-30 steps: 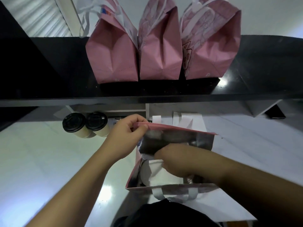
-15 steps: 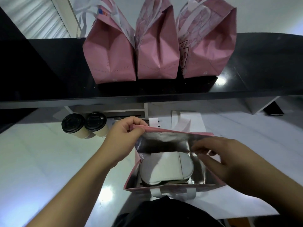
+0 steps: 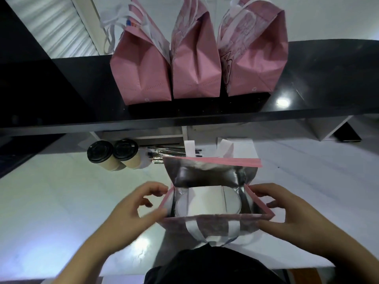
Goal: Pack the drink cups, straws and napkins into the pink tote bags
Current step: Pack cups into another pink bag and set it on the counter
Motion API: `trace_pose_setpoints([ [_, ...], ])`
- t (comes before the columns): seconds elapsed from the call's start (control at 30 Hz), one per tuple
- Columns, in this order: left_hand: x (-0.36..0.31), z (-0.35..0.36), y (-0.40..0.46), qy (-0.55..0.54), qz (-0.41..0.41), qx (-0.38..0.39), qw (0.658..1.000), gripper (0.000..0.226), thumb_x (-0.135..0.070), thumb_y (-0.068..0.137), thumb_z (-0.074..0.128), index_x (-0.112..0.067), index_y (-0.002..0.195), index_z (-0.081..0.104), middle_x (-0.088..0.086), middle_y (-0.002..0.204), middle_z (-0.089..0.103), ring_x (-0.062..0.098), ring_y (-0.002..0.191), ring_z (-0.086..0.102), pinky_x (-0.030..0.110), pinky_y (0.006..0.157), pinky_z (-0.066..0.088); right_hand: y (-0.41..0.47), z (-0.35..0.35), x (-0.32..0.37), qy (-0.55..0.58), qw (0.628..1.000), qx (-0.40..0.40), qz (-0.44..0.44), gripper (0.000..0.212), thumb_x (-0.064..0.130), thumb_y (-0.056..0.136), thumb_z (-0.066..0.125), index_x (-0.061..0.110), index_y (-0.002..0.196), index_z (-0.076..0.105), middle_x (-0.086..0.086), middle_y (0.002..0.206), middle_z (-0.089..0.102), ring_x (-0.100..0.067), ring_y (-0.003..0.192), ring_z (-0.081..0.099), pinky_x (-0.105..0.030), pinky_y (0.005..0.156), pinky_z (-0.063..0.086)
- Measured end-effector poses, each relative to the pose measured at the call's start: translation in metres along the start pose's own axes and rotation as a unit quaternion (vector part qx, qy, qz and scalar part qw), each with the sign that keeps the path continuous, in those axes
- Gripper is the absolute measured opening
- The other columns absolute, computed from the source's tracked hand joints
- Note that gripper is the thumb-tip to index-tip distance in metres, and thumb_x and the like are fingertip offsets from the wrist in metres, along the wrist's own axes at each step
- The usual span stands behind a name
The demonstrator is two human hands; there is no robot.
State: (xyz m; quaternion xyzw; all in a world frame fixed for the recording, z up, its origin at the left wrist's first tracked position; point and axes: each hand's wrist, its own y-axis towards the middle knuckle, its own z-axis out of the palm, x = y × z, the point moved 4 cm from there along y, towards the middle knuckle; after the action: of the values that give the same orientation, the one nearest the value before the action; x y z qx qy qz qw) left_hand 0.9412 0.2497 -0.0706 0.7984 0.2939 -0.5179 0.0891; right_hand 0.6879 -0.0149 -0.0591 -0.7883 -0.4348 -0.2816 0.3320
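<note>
**Both hands at the ends of the open tote**

I see the open pink tote bag [image 3: 213,222] standing upright on the white counter [image 3: 51,201], right at the near edge, its mouth facing up toward me. Its long axis runs left to right across my view, with the silver lining showing on the far wall and the white handle straps hanging down the near face. Inside, a white napkin [image 3: 205,201] lies flat over round cup lids [image 3: 231,201], and I cannot tell how many cups sit under it.

My left hand [image 3: 131,210] is at the bag's left end, fingers curled and thumb against the near left corner; it looks like a loose pinch on the rim. My right hand [image 3: 291,212] mirrors it at the right end, fingers along the pink rim and thumb on the near face, holding that corner.

Two lidded cups [image 3: 111,154] stand touching each other on the counter, left of the bag and beyond it. Wrapped straws [image 3: 168,153] lie just right of them, pointing left to right. Three filled pink totes [image 3: 196,64] stand side by side on the black shelf [image 3: 307,83] above.
</note>
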Motion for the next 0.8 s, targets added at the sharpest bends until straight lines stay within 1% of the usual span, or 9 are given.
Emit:
trace_pose_setpoints([
  [0.1,0.003,0.013,-0.01,0.03,0.004,0.03,0.999,0.065,-0.035,0.088,0.078,-0.045,0.146,0.051,-0.019,0.145,0.059,0.007,0.131,0.057,0.033,0.102,0.047,0.007,0.005,0.002,0.058,0.998,-0.003,-0.016,0.058,0.047,0.076,0.07,0.051,0.133,0.055,0.026,0.14,0.054,-0.004,0.118,0.061,-0.033,0.098,0.052],
  [0.2,-0.001,0.02,-0.004,-0.032,0.014,0.021,0.999,0.062,-0.014,0.09,0.068,-0.045,0.143,0.055,-0.016,0.144,0.062,0.008,0.136,0.056,0.036,0.106,0.047,0.015,0.012,-0.004,0.078,0.997,-0.001,-0.017,0.051,0.027,0.087,0.071,0.054,0.128,0.057,0.028,0.134,0.059,0.001,0.115,0.062,-0.029,0.097,0.051],
  [0.27,-0.001,0.025,0.0,-0.065,0.011,0.033,0.997,0.061,-0.001,0.092,0.06,-0.041,0.138,0.059,-0.012,0.142,0.065,0.01,0.137,0.056,0.037,0.108,0.046,0.019,0.017,-0.007,0.089,0.996,-0.015,-0.022,0.05,0.019,0.09,0.068,0.057,0.123,0.061,0.029,0.13,0.062,0.003,0.114,0.062,-0.016,0.088,0.051],
  [0.33,-0.001,0.032,0.001,-0.107,0.009,0.041,0.993,0.055,0.006,0.095,0.055,-0.035,0.131,0.064,-0.007,0.139,0.069,0.011,0.135,0.06,0.03,0.106,0.05,0.023,0.022,-0.008,0.127,0.991,-0.043,-0.02,0.05,0.011,0.094,0.066,0.055,0.116,0.067,0.028,0.122,0.068,0.003,0.109,0.064,-0.01,0.08,0.051],
  [0.4,-0.001,0.035,0.004,-0.163,0.0,0.03,0.986,0.043,0.002,0.095,0.055,-0.03,0.122,0.067,-0.001,0.133,0.072,0.013,0.127,0.065,0.022,0.096,0.054,0.024,0.026,-0.01,0.164,0.984,-0.061,-0.009,0.04,0.012,0.097,0.066,0.049,0.111,0.073,0.021,0.114,0.074,-0.001,0.103,0.069,-0.016,0.078,0.055],
  [0.5,0.008,0.035,0.009,-0.203,-0.025,-0.033,0.978,0.036,-0.001,0.091,0.059,-0.031,0.111,0.066,0.001,0.124,0.074,0.02,0.109,0.072,0.027,0.084,0.059,0.025,0.031,-0.016,0.219,0.971,-0.09,0.022,0.023,0.021,0.097,0.069,0.04,0.11,0.075,0.004,0.104,0.078,-0.015,0.095,0.075,-0.031,0.075,0.063],
  [0.6,0.015,0.031,0.013,-0.196,-0.037,-0.054,0.979,0.06,0.001,0.099,0.066,-0.045,0.134,0.052,-0.009,0.127,0.07,0.02,0.105,0.073,0.028,0.084,0.061,0.025,0.03,-0.02,0.317,0.94,-0.123,0.042,0.043,0.024,0.087,0.08,0.039,0.122,0.06,0.002,0.104,0.079,-0.018,0.092,0.077,-0.026,0.07,0.062],
  [0.7,0.014,0.024,0.02,-0.106,-0.032,-0.031,0.993,0.082,-0.01,0.099,0.069,-0.062,0.15,0.033,-0.027,0.128,0.061,0.018,0.099,0.073,0.029,0.084,0.061,0.028,0.024,-0.023,0.258,0.958,-0.121,0.034,0.066,0.023,0.088,0.08,0.055,0.133,0.043,0.013,0.107,0.076,-0.016,0.088,0.076,-0.032,0.072,0.063],
  [0.8,0.007,0.017,0.028,-0.013,0.001,-0.039,0.999,0.075,-0.01,0.095,0.071,-0.065,0.139,0.045,-0.027,0.132,0.047,0.009,0.108,0.063,0.026,0.088,0.057,0.032,0.018,-0.021,0.172,0.976,-0.134,-0.001,0.055,0.022,0.089,0.078,0.057,0.123,0.052,0.024,0.107,0.068,-0.011,0.089,0.071,-0.031,0.072,0.062],
])
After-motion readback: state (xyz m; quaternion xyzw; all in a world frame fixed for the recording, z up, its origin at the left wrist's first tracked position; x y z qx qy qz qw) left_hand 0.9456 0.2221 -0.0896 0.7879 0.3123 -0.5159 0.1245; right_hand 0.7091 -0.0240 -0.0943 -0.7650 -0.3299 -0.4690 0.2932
